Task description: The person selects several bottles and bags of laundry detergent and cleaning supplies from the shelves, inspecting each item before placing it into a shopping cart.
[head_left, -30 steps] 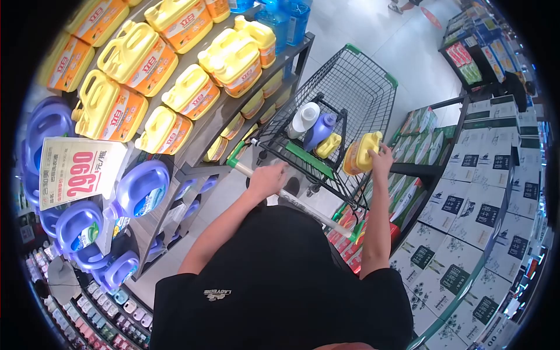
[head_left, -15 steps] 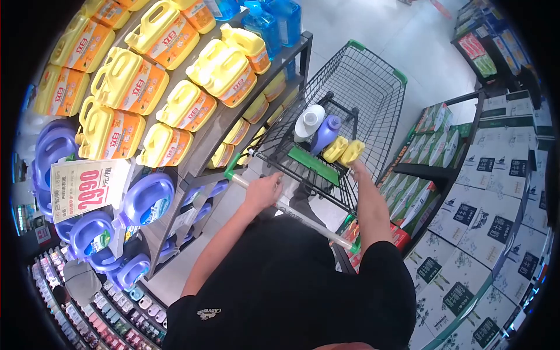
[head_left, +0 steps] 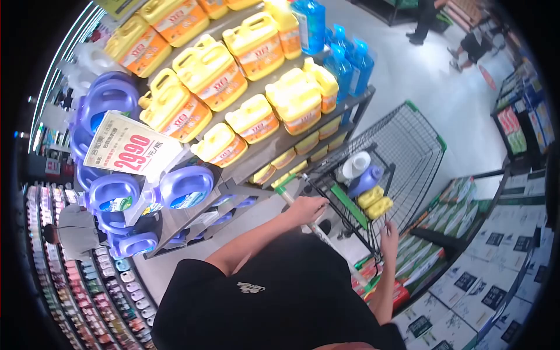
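A wire shopping cart [head_left: 429,151] stands in front of me. My left hand [head_left: 309,209] is closed over its handle [head_left: 286,194] near the left end. At the cart's right side is my right hand [head_left: 389,236], empty, its fingers extended and a little apart, just below the yellow bottles. Inside the cart are a white bottle [head_left: 356,165], a purple bottle [head_left: 366,181] and two small yellow bottles [head_left: 375,202] side by side. A green strip [head_left: 349,205] runs across the cart's near part.
Left, a shelf holds yellow jugs [head_left: 216,79], purple jugs [head_left: 186,185], blue bottles [head_left: 356,64] and a price sign [head_left: 134,146]. White cartons [head_left: 466,286] are stacked at the right. A person in grey [head_left: 76,230] is at the left; other people are at the top right.
The view has swung, shifting the shelf and cart rightward in the picture. My right hand has drawn back from beside the yellow bottles. My left hand remains on the handle.
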Available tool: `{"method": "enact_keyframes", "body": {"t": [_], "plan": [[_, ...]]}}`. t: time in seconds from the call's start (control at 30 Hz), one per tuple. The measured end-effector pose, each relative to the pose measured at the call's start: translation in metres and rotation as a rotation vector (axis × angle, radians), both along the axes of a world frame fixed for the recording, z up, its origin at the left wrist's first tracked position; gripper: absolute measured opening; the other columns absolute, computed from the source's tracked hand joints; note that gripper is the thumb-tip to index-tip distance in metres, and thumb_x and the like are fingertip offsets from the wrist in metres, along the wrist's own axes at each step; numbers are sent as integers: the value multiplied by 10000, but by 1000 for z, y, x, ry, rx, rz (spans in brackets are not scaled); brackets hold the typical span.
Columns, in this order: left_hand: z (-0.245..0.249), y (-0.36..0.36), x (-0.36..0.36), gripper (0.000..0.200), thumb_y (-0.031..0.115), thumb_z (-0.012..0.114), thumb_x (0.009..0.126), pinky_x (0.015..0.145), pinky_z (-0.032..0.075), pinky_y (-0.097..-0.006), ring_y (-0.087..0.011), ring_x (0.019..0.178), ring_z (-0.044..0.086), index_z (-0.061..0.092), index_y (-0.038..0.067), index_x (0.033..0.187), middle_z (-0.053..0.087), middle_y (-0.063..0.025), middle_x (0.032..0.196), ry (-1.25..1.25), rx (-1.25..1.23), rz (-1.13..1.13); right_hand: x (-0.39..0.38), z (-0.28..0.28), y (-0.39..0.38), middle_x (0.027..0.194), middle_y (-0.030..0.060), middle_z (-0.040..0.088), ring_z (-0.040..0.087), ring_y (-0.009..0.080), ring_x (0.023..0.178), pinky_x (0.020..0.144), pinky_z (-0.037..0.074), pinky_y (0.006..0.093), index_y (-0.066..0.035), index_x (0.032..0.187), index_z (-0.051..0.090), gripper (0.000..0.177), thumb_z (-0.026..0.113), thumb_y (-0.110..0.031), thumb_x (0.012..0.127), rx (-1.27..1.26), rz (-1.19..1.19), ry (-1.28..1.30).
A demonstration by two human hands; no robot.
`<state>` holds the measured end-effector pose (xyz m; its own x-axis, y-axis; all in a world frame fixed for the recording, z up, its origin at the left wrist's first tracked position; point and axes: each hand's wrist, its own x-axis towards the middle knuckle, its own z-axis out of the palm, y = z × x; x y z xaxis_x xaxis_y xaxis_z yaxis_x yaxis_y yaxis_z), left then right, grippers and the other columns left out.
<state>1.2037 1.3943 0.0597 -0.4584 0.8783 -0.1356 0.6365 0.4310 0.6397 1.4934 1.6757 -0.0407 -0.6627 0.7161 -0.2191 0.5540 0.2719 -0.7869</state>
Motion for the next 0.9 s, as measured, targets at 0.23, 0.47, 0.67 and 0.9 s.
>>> {"method": "enact_keyframes", "body": {"t": [0.23, 0.47, 0.67, 0.9], "plan": [[-17, 26, -50, 435, 283, 724, 919, 1012, 513, -461, -360, 1186, 639, 663, 54, 1283, 680, -174, 1267, 267, 242, 203, 52, 90, -126, 1430, 291, 548, 479, 468, 1383, 1165, 379, 537, 78, 1274, 596, 320, 567, -105, 1013, 592, -102, -131], [-20, 59, -66, 366, 381, 646, 955, 1046, 478, -456, -340, 1208, 606, 775, 98, 1149, 701, -176, 1172, 189, -28, 17, 44, 73, -97, 1372, 215, 646, 606, 425, 1246, 1069, 489, 475, 41, 1226, 667, 293, 544, -93, 995, 682, -72, -123], [-38, 99, -65, 317, 294, 603, 931, 989, 500, -472, -371, 1100, 643, 789, 57, 1031, 720, -192, 1056, 232, 100, 58, 30, 72, -36, 1201, 171, 738, 705, 340, 1075, 926, 558, 430, 7, 1182, 715, 277, 544, -132, 1013, 677, -176, -102], [-36, 159, -71, 234, 207, 606, 880, 936, 514, -474, -379, 1043, 651, 752, 26, 908, 700, -188, 965, 326, 252, 153, 8, 65, 43, 996, 136, 774, 738, 329, 819, 720, 575, 436, -42, 1141, 746, 263, 559, -169, 1007, 751, -213, -50]]}}
